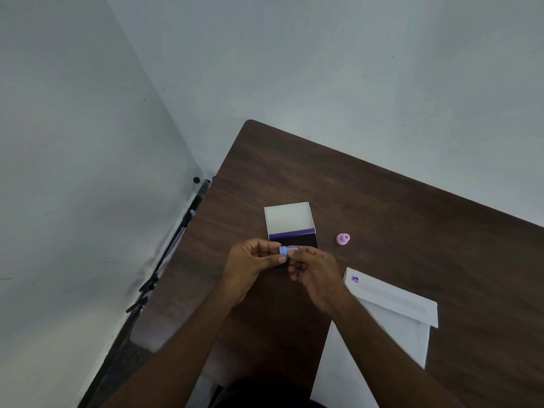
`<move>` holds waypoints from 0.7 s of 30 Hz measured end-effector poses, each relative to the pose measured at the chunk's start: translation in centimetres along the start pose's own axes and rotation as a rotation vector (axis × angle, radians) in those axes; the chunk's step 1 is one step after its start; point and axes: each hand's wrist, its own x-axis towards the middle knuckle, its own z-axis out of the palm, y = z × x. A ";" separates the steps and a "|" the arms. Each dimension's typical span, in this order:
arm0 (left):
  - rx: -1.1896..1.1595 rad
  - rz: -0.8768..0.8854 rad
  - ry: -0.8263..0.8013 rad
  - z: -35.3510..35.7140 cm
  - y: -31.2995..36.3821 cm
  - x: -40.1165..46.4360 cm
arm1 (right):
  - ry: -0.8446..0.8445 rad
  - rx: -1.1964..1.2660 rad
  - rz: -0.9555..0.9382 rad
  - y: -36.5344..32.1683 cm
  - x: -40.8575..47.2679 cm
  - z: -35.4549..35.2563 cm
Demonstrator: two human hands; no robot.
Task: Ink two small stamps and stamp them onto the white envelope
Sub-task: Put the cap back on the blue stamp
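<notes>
A small light-blue stamp (286,250) is pinched between the fingertips of my left hand (253,265) and my right hand (315,272), just above the dark pad of the open purple ink pad (297,238). The pad's white lid (290,217) stands raised behind it. A pink stamp (343,239) rests on the table to the right of the ink pad. The white envelope (391,322) lies at the lower right, with one purple print (355,279) near its top left corner; my right forearm covers part of it.
The dark wooden table (382,207) reaches to the grey walls; its left edge (188,231) runs diagonally beside a gap with dark hardware. Bare tabletop lies beyond the ink pad and to the right of the envelope.
</notes>
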 end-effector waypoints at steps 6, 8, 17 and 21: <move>0.013 0.006 0.009 0.1 0.2 -0.1 | 0.002 -0.026 -0.014 -0.4 -0.1 0.2; 0.017 0.008 0.008 0.1 0.4 -0.2 | -0.009 -0.030 -0.014 -0.4 -0.2 0.2; 0.019 0.047 0.019 0.0 -0.1 0.0 | -0.040 -0.012 0.010 -0.4 -0.2 0.0; 0.015 0.066 0.012 0.2 -0.1 -0.1 | -0.086 0.033 0.036 -0.5 -0.3 -0.3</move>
